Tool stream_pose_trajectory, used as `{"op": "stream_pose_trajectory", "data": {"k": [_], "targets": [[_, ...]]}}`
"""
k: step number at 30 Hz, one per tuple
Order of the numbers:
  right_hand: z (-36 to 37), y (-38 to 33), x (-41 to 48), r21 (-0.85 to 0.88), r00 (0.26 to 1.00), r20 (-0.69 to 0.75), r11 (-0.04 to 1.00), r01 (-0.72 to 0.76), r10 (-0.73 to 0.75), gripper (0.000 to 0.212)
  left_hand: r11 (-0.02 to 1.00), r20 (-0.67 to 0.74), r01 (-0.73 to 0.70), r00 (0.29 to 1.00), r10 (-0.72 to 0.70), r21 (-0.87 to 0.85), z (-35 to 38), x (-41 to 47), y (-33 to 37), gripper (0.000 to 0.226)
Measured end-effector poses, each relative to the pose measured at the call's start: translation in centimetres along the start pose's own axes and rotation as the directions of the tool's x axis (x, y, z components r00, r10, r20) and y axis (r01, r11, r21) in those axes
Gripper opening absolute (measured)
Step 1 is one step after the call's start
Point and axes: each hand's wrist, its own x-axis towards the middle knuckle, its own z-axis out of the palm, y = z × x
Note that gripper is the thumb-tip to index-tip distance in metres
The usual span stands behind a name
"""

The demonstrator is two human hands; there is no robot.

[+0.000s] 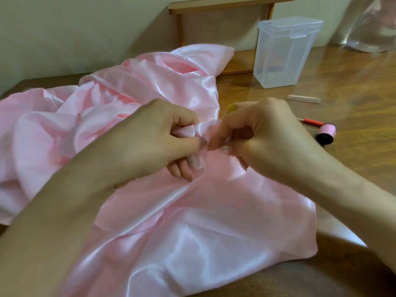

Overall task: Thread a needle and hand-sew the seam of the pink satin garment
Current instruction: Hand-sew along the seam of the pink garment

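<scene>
The pink satin garment (pixel 171 221) lies spread and bunched over the wooden table (pixel 353 86). My left hand (pixel 150 142) grips a raised fold of the satin at the centre, fingers curled round it. Touching the same fold from the right, my right hand (pixel 263 133) pinches it between thumb and fingertips. A thin glint between the fingertips may be the needle; I cannot tell for certain. A spool of pink thread (pixel 326 133) lies on the table to the right of my right hand.
A clear plastic box (pixel 282 52) stands upright behind the hands. A clear tube (pixel 304 98) and a red-handled tool (pixel 312 122) lie near the spool. A wooden frame (pixel 214 9) stands at the back wall, a clear plastic bag (pixel 372 28) at the far right.
</scene>
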Motion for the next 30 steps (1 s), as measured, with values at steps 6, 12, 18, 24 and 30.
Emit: {"op": "stream_pose_trajectory", "data": {"k": [6, 12, 18, 24, 30], "targets": [[2.1, -0.5, -0.6, -0.176, 0.992, -0.116, 0.984, 0.021, -0.042, 0.027, 0.979, -0.139, -0.021, 0.989, 0.05, 0.201, 1.5, 0.1, 0.3, 0.014], [0.5, -0.5, -0.3, -0.048, 0.999, -0.017, 0.998, -0.047, 0.047, 0.031, 1.0, -0.052, 0.023, 0.998, -0.022, 0.02, 0.9, 0.2, 0.3, 0.012], [-0.1, -0.4, -0.1, 0.035, 0.995, 0.067, 0.997, -0.071, 0.068, 0.041, 0.995, 0.05, 0.074, 0.996, -0.071, -0.073, -0.2, 0.0, 0.4, 0.018], [-0.7, -0.2, 0.1, 0.148, 0.988, 0.134, 0.984, -0.098, 0.078, 0.041, 0.993, 0.077, 0.092, 0.993, -0.087, -0.073, -0.6, -0.1, 0.4, 0.019], [-0.8, -0.1, 0.2, 0.182, 0.985, 0.153, 0.978, -0.101, 0.073, 0.038, 0.992, 0.078, 0.091, 0.993, -0.084, -0.082, -0.8, -0.2, 0.5, 0.025]]}}
